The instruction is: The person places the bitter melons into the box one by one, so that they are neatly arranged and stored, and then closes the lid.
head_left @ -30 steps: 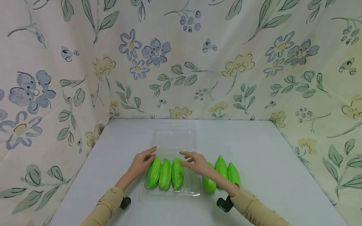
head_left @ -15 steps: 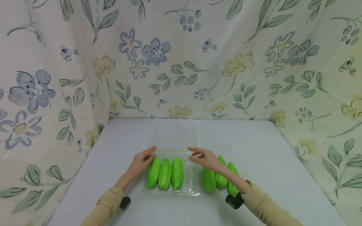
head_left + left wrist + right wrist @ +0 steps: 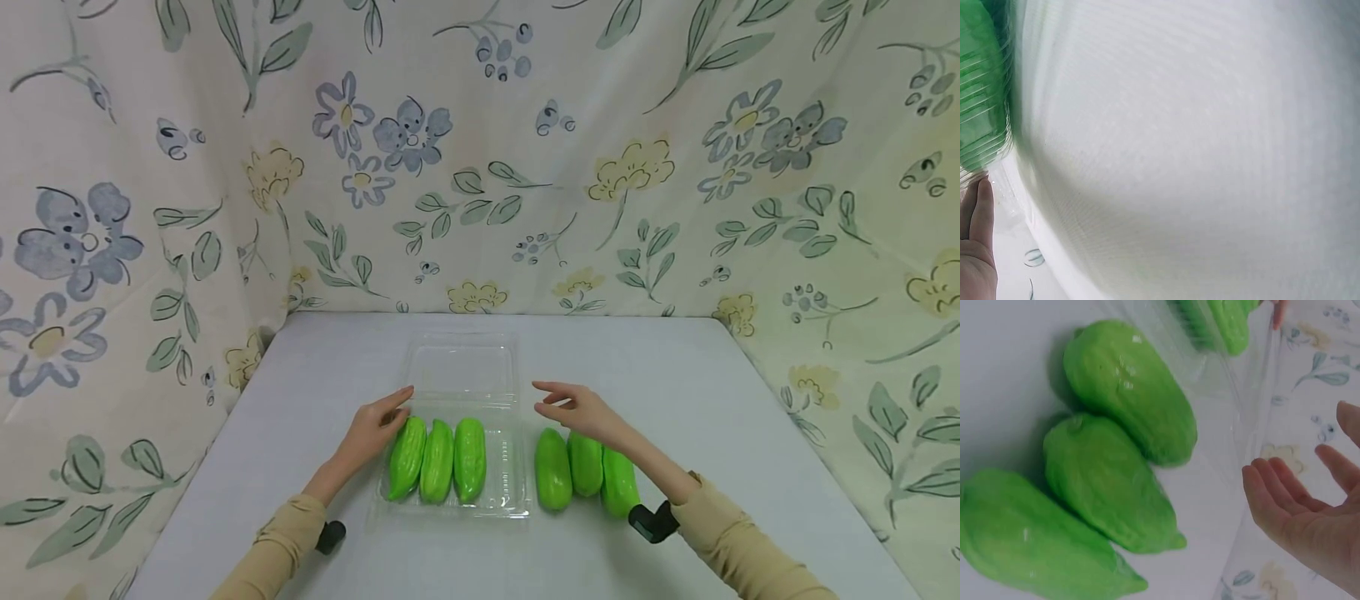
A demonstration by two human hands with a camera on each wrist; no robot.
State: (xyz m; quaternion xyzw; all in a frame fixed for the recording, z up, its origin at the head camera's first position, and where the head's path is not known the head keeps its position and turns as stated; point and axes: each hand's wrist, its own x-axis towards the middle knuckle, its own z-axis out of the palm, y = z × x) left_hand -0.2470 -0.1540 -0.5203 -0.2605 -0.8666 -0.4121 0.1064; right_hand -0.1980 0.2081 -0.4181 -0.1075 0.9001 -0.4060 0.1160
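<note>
A clear plastic clamshell box (image 3: 508, 467) lies with its lid folded back. Three plump, shiny green gourd-like vegetables (image 3: 437, 460) lie side by side in its left and middle part. At its upper left side, my left hand (image 3: 375, 423) has its fingertips right at the wall, fingers extended; the left wrist view shows two of its fingers (image 3: 982, 209) at the ribbed wall. My right hand (image 3: 581, 410) hovers beyond three more such vegetables (image 3: 553, 479) lying right of the box. Its fingers are loosely bent, with nothing held, as the right wrist view shows.
The box's transparent lid (image 3: 465, 367) lies flat toward the back. A white table (image 3: 637, 358) carries everything, with a floral curtain (image 3: 480, 233) behind and at both sides. Black wrist cameras (image 3: 654, 523) sit under both wrists.
My right hand has moved right, from above the vegetable in the middle of the box to beyond those outside it. My left hand has stayed at the box's left side.
</note>
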